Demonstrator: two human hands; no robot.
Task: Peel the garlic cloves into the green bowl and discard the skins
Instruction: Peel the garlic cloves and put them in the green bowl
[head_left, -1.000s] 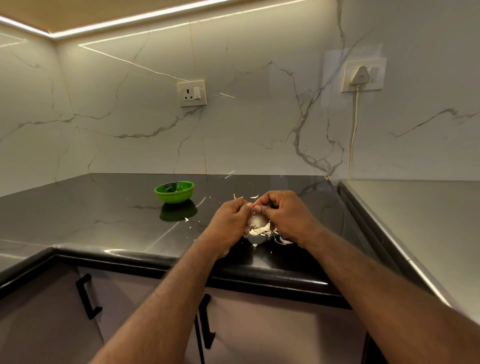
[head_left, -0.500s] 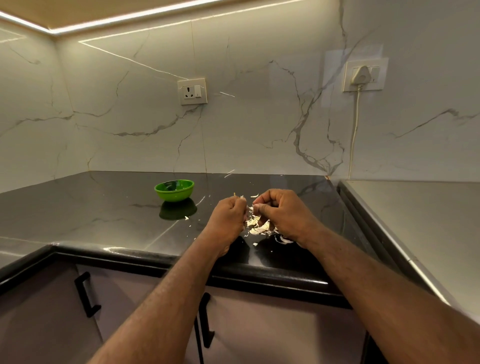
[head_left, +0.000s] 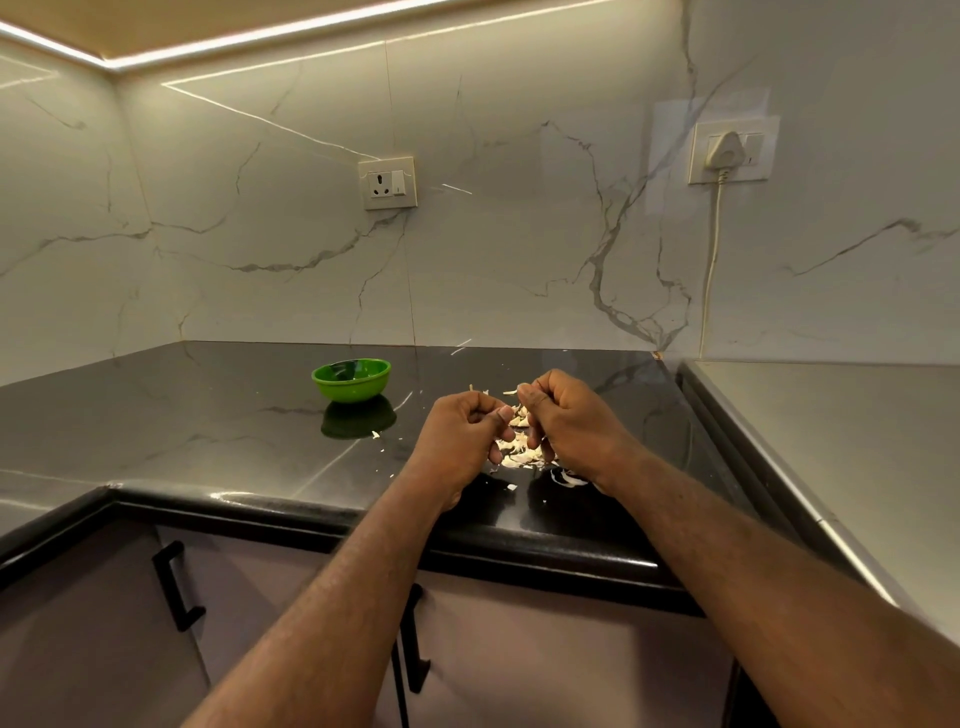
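The left hand (head_left: 462, 436) and right hand (head_left: 569, 426) hang close together above the skins (head_left: 519, 453) heaped on the counter (head_left: 208, 415), fingers curled to thumbs, pinching what cannot be told, with the bowl (head_left: 351, 385) well apart to their left.

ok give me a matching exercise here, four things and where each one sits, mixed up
1 small green plastic bowl
2 pile of pale papery garlic skins
3 white plug with a cord
4 black metal cabinet handle

a in the wall socket on the right
b on the black stone countertop, between left hand and right hand
c on the cupboard door below the counter
d on the countertop, left of both hands

Pairs: 1-d, 2-b, 3-a, 4-c
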